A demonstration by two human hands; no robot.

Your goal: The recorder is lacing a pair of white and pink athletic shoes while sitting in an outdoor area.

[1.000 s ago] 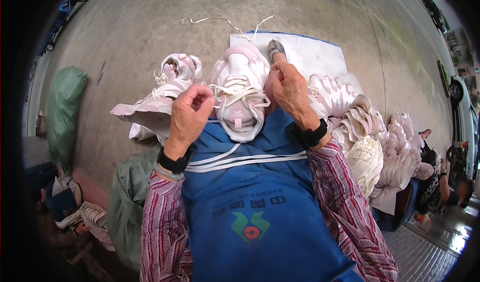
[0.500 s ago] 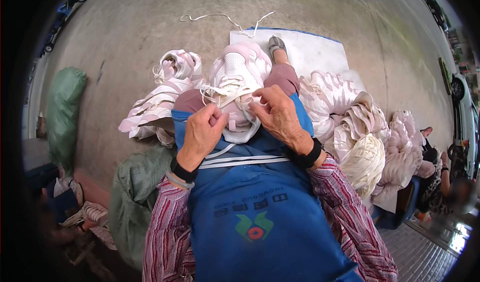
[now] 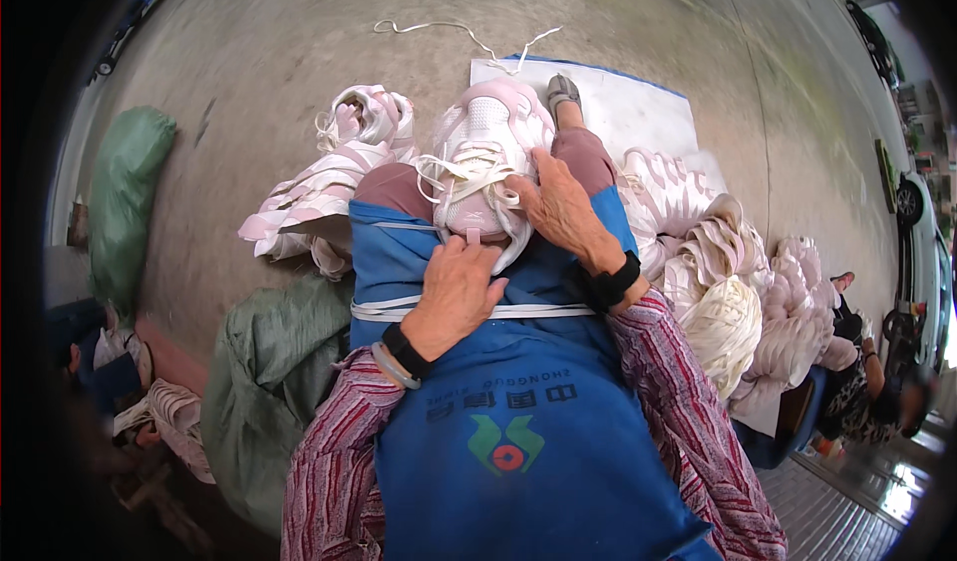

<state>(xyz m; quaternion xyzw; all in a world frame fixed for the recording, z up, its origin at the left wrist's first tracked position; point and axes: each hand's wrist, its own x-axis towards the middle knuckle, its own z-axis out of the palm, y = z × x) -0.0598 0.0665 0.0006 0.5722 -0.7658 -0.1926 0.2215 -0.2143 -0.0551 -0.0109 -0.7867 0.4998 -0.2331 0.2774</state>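
1. The pink-and-white shoe (image 3: 488, 123) lies across the person's lap, between the knees, toe end pointing away; its white laces (image 3: 469, 174) lie looped over the front.
2. The left hand (image 3: 454, 297) has its fingers bent against the shoe's near end; whether they pinch it, one cannot tell.
3. The right hand (image 3: 568, 212) spreads thumb and fingers over the shoe's right side; its grip cannot be told.
4. Pink-and-white bundles (image 3: 663, 197) sit at the right; a loose lace (image 3: 439, 26) lies on the floor (image 3: 299, 43).

Grey floor (image 3: 289, 63) under a white lace (image 3: 467, 29), a white sheet (image 3: 643, 115) and a green sack (image 3: 128, 212)
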